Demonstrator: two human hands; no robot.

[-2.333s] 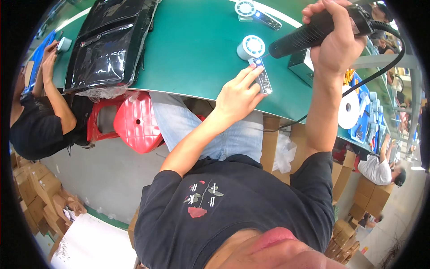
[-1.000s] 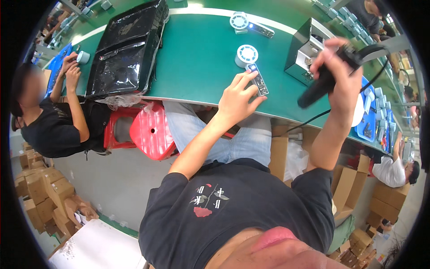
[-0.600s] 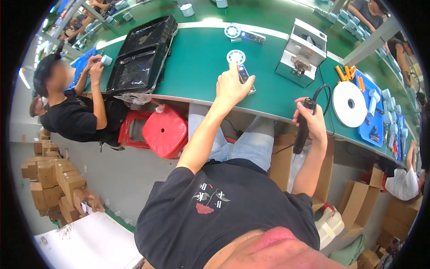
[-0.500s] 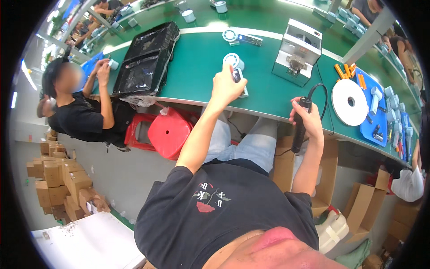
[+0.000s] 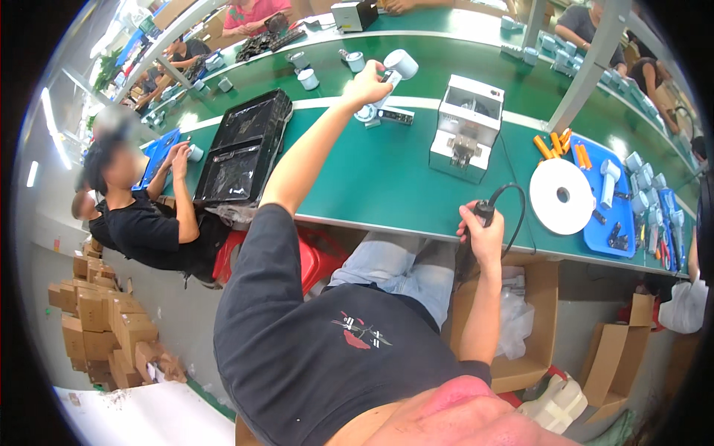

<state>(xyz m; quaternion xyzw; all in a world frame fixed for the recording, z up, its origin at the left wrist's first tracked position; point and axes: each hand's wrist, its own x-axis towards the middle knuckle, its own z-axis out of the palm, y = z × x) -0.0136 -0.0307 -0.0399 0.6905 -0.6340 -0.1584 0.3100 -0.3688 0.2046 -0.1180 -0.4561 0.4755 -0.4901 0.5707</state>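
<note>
My left hand (image 5: 367, 84) is stretched far forward over the bench. It is closed around the handle of a light-blue handheld unit with a round head (image 5: 401, 64). Just below it, on the green bench, lies a second round-headed unit (image 5: 395, 114), its head partly hidden by my left hand and forearm. My right hand (image 5: 482, 232) grips a black electric screwdriver (image 5: 483, 212) near the bench's front edge. A black cable (image 5: 520, 204) loops from its top.
A grey-white boxy machine (image 5: 467, 123) stands between my hands, farther back. To the right are a white reel (image 5: 563, 195), orange parts (image 5: 547, 146) and a blue tray (image 5: 621, 230). A black tray (image 5: 242, 149) sits left, beside a co-worker (image 5: 141, 215). A red stool (image 5: 320, 260) stands below.
My left hand has carried the light-blue unit forward from the near bench, past the other unit, toward the far strip. My right hand still holds the screwdriver; the view has shifted.
</note>
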